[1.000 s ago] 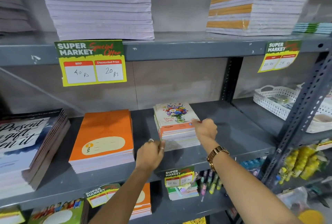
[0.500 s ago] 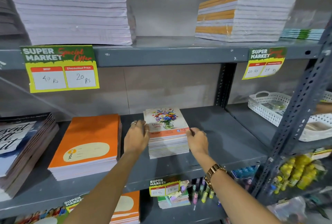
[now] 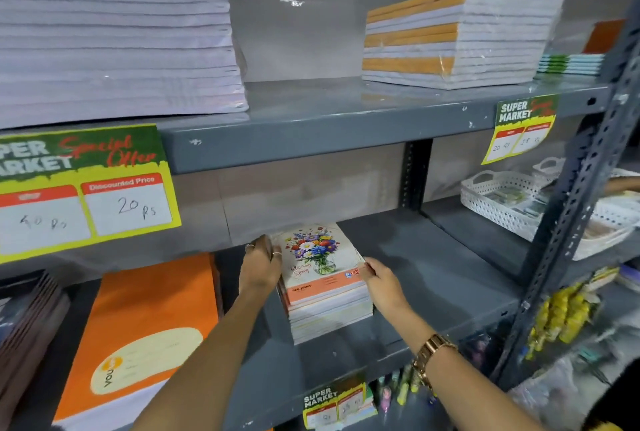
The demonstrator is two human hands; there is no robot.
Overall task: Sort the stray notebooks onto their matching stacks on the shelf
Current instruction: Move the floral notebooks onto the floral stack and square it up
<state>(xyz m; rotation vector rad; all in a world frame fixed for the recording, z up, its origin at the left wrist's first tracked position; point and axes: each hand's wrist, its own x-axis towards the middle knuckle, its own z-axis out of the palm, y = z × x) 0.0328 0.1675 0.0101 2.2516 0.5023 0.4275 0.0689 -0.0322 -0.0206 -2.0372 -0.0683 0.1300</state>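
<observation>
Head view, looking at a grey metal shelf (image 3: 346,133) unit. At lower centre of the frame sits a stack of flower-cover notebooks (image 3: 325,285). The left hand (image 3: 259,269) lies flat against the stack's left side, fingers extended, not curled round anything. The right hand (image 3: 382,283) presses the stack's right edge, with its fingertips on the top cover's corner. Both hands appear to be squaring the pile rather than lifting it.

At lower left lies a stack of orange notebooks (image 3: 145,326), apart from the flower pile, with darker books (image 3: 31,313) at the far left edge. Upper left holds a tall pale stack (image 3: 114,50); upper right holds a wrapped bundle with orange spines (image 3: 460,36).

Judging by this, the flower notebook seems placed on its matching pile, with only tidying left there. No stray notebook is plainly visible elsewhere, so what remains cannot be told.
</observation>
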